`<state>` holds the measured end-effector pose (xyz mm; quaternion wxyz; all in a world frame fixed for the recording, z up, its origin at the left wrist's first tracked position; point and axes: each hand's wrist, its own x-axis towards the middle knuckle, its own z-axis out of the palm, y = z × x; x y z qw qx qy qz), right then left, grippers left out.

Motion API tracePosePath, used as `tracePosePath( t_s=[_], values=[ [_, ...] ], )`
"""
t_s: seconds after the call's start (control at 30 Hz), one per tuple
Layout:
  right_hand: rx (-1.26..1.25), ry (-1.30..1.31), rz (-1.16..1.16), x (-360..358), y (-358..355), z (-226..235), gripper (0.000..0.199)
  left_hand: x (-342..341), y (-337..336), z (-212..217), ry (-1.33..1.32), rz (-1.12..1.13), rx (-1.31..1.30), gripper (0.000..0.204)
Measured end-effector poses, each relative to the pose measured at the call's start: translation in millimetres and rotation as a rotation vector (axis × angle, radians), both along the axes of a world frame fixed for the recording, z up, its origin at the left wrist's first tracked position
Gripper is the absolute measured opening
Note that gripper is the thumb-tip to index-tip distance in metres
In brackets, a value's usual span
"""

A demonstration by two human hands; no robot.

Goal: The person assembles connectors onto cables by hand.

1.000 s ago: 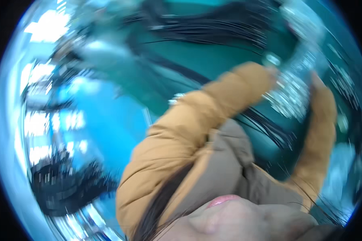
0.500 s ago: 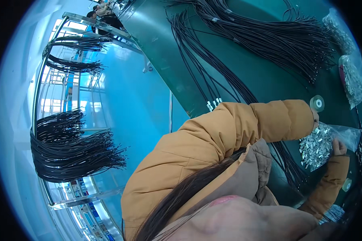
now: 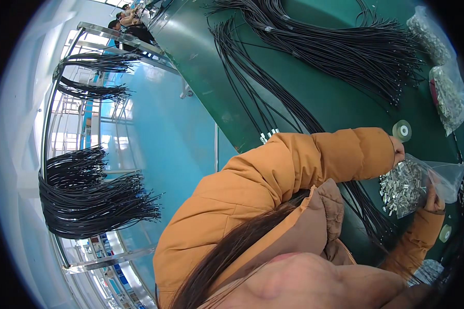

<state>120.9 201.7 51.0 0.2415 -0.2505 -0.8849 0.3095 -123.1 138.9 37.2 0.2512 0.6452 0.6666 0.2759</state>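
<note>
A clear plastic bag (image 3: 451, 177) lies on the green table at the right, filled with many small silvery metal pieces (image 3: 397, 188). My left hand (image 3: 398, 150) is at the bag's far left edge, its fingers closed on the plastic and partly hidden by the sleeve cuff. At the bag's near right side, my right hand (image 3: 434, 201) grips the plastic, with a finger stretched upward along it. A roll of clear tape (image 3: 402, 131) stands just beyond my left hand.
Bundles of black cables (image 3: 340, 51) cover the far side of the green table (image 3: 191, 46). More filled bags (image 3: 448, 98) lie at the right edge. Another tape roll (image 3: 445, 233) is near my right forearm. On the left, a metal rack (image 3: 47, 134) holds hanging cables (image 3: 98, 201). People work far off.
My left hand has shifted slightly, showing more of its fingers at the bag. The fingers of my right hand now reach further up along the plastic. The view has moved a little.
</note>
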Motion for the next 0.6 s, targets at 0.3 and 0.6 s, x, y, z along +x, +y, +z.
tracePosePath(
  t_s=[0.3,0.6],
  values=[
    [-0.073,0.063,0.051,44.7,99.3,-75.2,0.036,2.8,3.0,-0.6,-0.037,0.04,-0.039,0.032],
    [-0.126,0.089,0.072,41.3,81.1,-57.9,0.036,4.9,-0.3,5.4,-0.105,0.054,-0.066,0.034]
  ],
)
